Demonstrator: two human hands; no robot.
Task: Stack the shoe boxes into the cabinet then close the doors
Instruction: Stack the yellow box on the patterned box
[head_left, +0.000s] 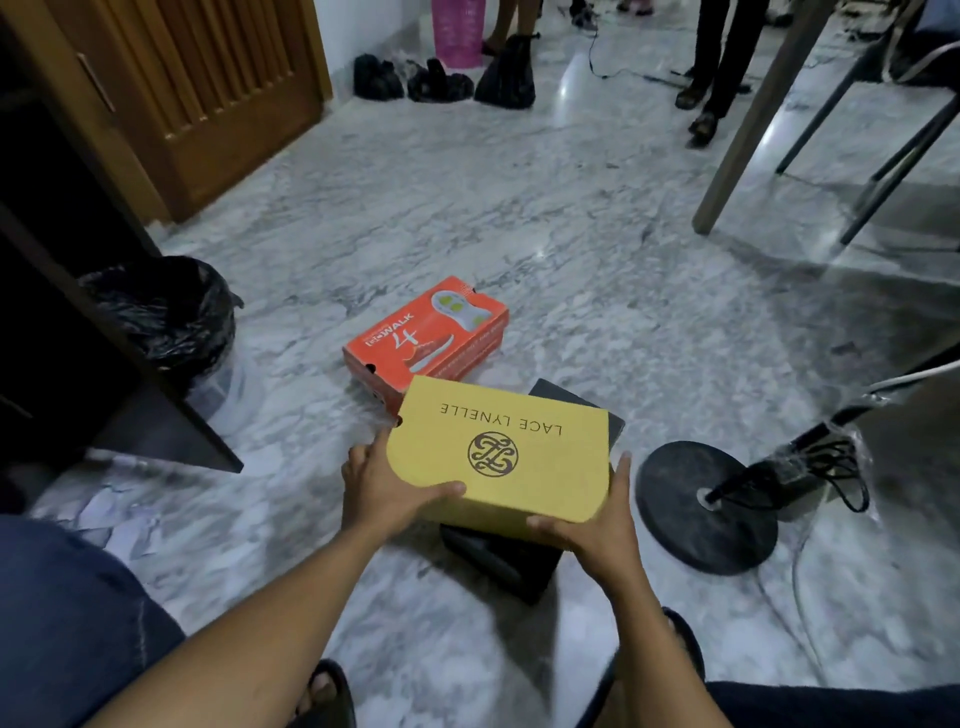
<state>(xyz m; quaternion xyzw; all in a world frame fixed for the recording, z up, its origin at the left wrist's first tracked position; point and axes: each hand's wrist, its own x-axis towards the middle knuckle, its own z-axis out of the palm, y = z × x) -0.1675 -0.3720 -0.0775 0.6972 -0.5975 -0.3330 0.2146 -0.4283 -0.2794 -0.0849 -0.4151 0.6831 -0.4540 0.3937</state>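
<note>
A yellow shoe box (514, 441) with a round logo sits on top of a black shoe box (498, 556) on the marble floor. My left hand (384, 488) grips its near left corner, thumb lying on the lid. My right hand (597, 519) grips its near right corner, thumb on the lid edge and fingers along the side. An orange shoe box (431, 338) lies on the floor just beyond. The dark cabinet (57, 312) stands at the left with its door (156, 415) swung open toward me.
A bin lined with a black bag (171, 317) stands by the cabinet. A round black stand base (706, 509) with cables lies to the right. Table and chair legs (753, 119) rise at the far right. People's legs and black bags are at the back.
</note>
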